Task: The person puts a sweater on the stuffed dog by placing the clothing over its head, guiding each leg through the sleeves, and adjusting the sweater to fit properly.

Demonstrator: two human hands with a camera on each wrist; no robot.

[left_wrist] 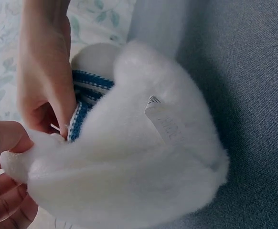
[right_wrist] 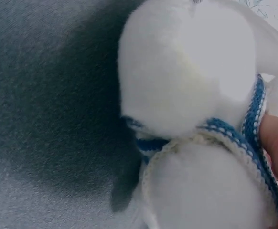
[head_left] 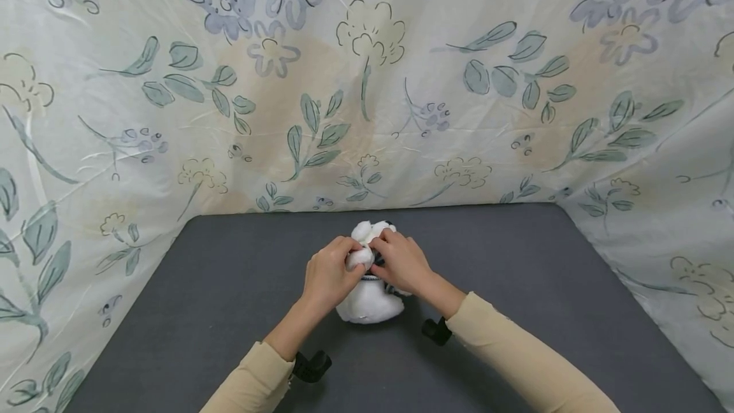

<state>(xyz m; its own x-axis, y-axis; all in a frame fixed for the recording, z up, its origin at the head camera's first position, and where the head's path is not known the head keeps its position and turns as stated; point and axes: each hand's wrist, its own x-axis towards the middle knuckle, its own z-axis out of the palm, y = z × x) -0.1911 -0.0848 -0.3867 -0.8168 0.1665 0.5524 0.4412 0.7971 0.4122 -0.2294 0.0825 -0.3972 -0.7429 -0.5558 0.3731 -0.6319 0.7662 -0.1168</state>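
Observation:
A white plush toy (head_left: pixel 369 306) with a blue-and-white knitted garment (right_wrist: pixel 229 131) is on the table between both hands. My left hand (head_left: pixel 329 274) pinches a white plush part of it between thumb and fingers, as the left wrist view also shows. At the knit's edge, my right hand (head_left: pixel 404 262) holds the garment with curled fingers; the fingertips are partly hidden. A small printed label (left_wrist: pixel 159 117) sticks out of the toy's white fur in the left wrist view. The toy's face is not visible.
The dark grey table (head_left: pixel 246 273) reaches back to a hanging floral cloth (head_left: pixel 367 81), which also lines both sides. Black wrist mounts (head_left: pixel 311 366) hang below the forearms, close to the tabletop. Beige sleeves (head_left: pixel 516 349) cover the arms.

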